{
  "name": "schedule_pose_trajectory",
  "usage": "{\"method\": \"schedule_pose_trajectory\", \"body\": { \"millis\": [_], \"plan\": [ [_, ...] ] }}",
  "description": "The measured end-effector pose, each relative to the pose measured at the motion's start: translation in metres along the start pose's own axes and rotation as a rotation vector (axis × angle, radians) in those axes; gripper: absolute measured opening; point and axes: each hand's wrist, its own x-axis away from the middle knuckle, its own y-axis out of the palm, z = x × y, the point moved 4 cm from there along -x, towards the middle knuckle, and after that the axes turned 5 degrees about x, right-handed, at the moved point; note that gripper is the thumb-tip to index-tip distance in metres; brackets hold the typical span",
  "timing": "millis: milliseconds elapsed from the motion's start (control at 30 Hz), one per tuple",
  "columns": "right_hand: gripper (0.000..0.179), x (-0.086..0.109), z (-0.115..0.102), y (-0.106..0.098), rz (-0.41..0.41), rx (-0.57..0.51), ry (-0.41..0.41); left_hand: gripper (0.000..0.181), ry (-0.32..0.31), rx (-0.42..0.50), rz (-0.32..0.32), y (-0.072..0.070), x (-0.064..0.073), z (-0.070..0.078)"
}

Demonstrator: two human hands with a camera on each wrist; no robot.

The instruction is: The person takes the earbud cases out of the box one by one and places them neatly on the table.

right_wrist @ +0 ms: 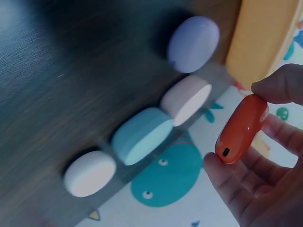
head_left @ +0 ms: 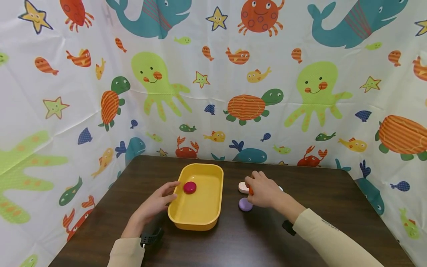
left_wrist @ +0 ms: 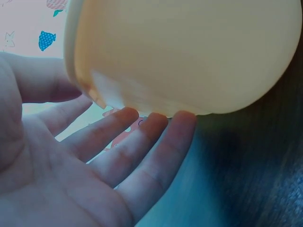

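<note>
My right hand (head_left: 263, 190) pinches an orange earbud case (right_wrist: 242, 128) between thumb and fingers, above the table. A small port shows on the case's end in the right wrist view. Below it lie a purple case (head_left: 245, 204), a pale pink case (head_left: 243, 187), a teal case (right_wrist: 143, 136) and a white case (right_wrist: 90, 173). In the head view the right hand hides the teal one. My left hand (head_left: 156, 202) touches the left side of a yellow tray (head_left: 197, 227), its fingers nearly straight against the outer wall. A dark pink case (head_left: 189, 187) lies inside the tray.
The dark wooden table (head_left: 230, 244) ends at a patterned sea-animal curtain (head_left: 213, 111) along the back and sides. Dark bands sit on both wrists. The tray stands left of the loose cases, with a gap between.
</note>
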Motion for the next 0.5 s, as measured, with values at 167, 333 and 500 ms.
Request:
{"method": "schedule_pose_trajectory", "body": {
  "millis": [167,333,500],
  "plan": [
    [0.029,0.004,0.012,0.008,-0.023,-0.023,0.025,0.055,0.001,0.002,0.005,0.001,0.002,0.002],
    [0.028,0.009,0.019,0.014,-0.029,-0.025,0.032,0.054,0.002,0.006,0.006,0.002,0.003,0.003],
    [0.027,0.013,0.023,0.022,-0.031,-0.03,0.034,0.054,-0.002,-0.001,0.01,0.003,0.003,0.003]
  ]
}}
